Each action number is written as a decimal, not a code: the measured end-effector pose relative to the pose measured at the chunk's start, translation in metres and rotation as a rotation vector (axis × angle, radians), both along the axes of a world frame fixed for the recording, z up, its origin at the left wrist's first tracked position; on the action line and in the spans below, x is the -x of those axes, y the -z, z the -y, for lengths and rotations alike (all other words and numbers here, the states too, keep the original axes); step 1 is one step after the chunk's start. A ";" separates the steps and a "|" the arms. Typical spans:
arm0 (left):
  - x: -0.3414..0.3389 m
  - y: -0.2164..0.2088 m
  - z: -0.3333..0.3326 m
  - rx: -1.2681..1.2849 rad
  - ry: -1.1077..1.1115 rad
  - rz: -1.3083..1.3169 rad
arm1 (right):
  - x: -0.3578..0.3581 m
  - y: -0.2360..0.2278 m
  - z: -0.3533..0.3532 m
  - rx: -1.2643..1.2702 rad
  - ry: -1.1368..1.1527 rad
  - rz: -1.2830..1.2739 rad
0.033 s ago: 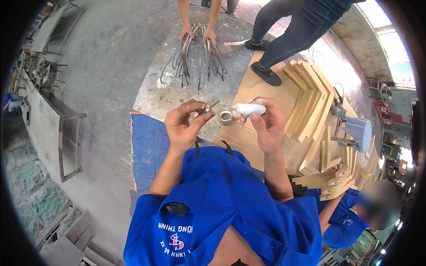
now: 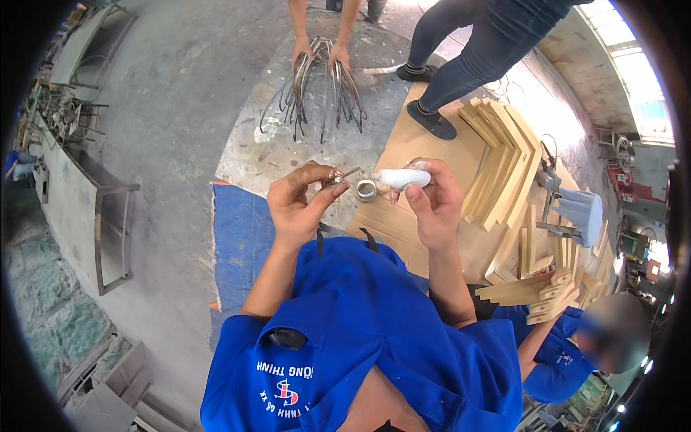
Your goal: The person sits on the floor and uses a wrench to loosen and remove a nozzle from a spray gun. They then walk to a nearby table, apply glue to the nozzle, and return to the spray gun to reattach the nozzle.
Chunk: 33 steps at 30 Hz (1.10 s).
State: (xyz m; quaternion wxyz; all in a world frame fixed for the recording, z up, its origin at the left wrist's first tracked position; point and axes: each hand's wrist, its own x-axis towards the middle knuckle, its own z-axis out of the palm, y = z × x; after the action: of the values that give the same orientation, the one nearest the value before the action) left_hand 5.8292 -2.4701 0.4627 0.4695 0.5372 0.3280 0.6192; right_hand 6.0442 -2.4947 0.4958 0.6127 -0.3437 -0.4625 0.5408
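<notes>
My left hand (image 2: pixel 306 200) pinches a thin dark metal rod (image 2: pixel 351 173) between thumb and fingertips; smudges mark the fingers. The rod's free end points right. Facing it, my right hand (image 2: pixel 435 201) is wrapped round a small white squeeze bottle (image 2: pixel 404 178), its nozzle toward the rod. A narrow gap seems to lie between nozzle and rod tip. Just below and between them, a roll of tape (image 2: pixel 366 190) lies by the cardboard's edge. What else my left fingertips may hold is too small to make out.
Ahead, another person's hands (image 2: pixel 340 56) hold a bundle of dark wires (image 2: pixel 317 90). Someone in dark trousers (image 2: pixel 479 54) stands on the cardboard (image 2: pixel 407 144). Stacked angled wooden pieces (image 2: pixel 497 162) stand at right. A co-worker (image 2: pixel 558 360) at lower right holds more wooden pieces (image 2: pixel 551 295).
The rod in my left hand has tilted slightly toward level. The co-worker's wooden pieces have shifted a little. My hands have barely moved.
</notes>
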 end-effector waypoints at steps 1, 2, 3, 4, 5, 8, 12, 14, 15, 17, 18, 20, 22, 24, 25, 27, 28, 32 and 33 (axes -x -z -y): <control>0.001 -0.001 0.000 -0.029 0.020 -0.016 | 0.001 -0.003 0.002 0.012 0.006 0.015; 0.002 -0.002 0.001 -0.054 0.038 -0.037 | 0.002 -0.006 0.003 0.007 0.008 0.020; 0.003 -0.003 0.002 -0.079 0.056 -0.057 | 0.003 -0.008 0.005 0.033 0.017 0.035; 0.003 -0.004 0.003 -0.077 0.048 -0.058 | 0.004 -0.009 0.006 0.000 0.010 0.035; 0.002 -0.005 0.004 -0.076 0.040 -0.060 | 0.004 -0.010 0.007 -0.001 0.009 0.045; 0.002 -0.006 0.005 -0.070 0.041 -0.066 | 0.005 -0.011 0.008 -0.005 0.022 0.064; 0.003 -0.003 -0.002 -0.109 0.051 -0.070 | 0.005 -0.010 0.004 -0.028 0.020 0.081; 0.003 -0.003 0.000 -0.082 0.055 -0.054 | 0.005 -0.012 0.005 -0.018 0.029 0.125; 0.002 -0.003 0.001 -0.081 0.061 -0.046 | 0.006 -0.013 0.006 -0.034 0.033 0.135; 0.001 -0.004 0.003 -0.045 0.081 -0.007 | 0.007 -0.016 0.007 -0.036 0.050 0.157; 0.001 -0.004 0.004 -0.035 0.092 0.012 | 0.008 -0.018 0.007 -0.046 0.055 0.166; 0.000 -0.005 0.005 -0.041 0.099 0.020 | 0.009 -0.021 0.006 -0.040 0.068 0.176; -0.001 -0.007 0.005 -0.040 0.105 0.020 | 0.009 -0.024 0.005 -0.036 0.072 0.177; -0.001 -0.008 0.005 -0.032 0.107 0.011 | 0.009 -0.025 0.005 -0.035 0.066 0.173; -0.001 -0.009 0.005 -0.026 0.111 0.005 | 0.009 -0.025 0.005 -0.035 0.069 0.175; -0.001 -0.011 0.006 -0.021 0.111 0.000 | 0.009 -0.026 0.006 -0.036 0.073 0.181; -0.001 -0.012 0.007 -0.017 0.119 0.002 | 0.009 -0.026 0.007 -0.028 0.072 0.183; -0.002 -0.013 0.009 -0.037 0.130 0.019 | 0.010 -0.028 0.009 -0.014 0.081 0.207; -0.002 -0.013 0.010 -0.041 0.131 0.013 | 0.010 -0.029 0.010 -0.016 0.086 0.217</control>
State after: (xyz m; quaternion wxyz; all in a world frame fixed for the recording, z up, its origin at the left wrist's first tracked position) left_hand 5.8313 -2.4799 0.4755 0.4999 0.5630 0.2765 0.5972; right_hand 6.0344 -2.5049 0.5249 0.5844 -0.4148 -0.5154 0.4698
